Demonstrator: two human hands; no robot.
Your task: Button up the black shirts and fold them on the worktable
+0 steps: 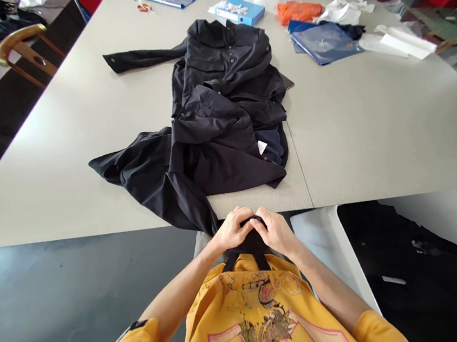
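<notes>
At the table's front edge, my left hand (234,228) and my right hand (274,230) meet with bent fingers, pinching a piece of black cloth (254,240) between them. That cloth hangs over my lap and seems to run on from the dark garment (228,165) bunched on the table. Whether both are one piece I cannot tell. Beyond it lies a black button-up shirt (216,52), collar away from me, one sleeve (143,58) stretched left. A white label (262,147) shows on navy cloth at the garment's right side.
A white bin (338,246) with black garments (409,261) stands below the table (380,138) at right. Farther back are blue plastic packets (325,41), an orange bag (299,10), a blue box (240,11) and scissors (145,7). A wooden chair (31,55) stands left.
</notes>
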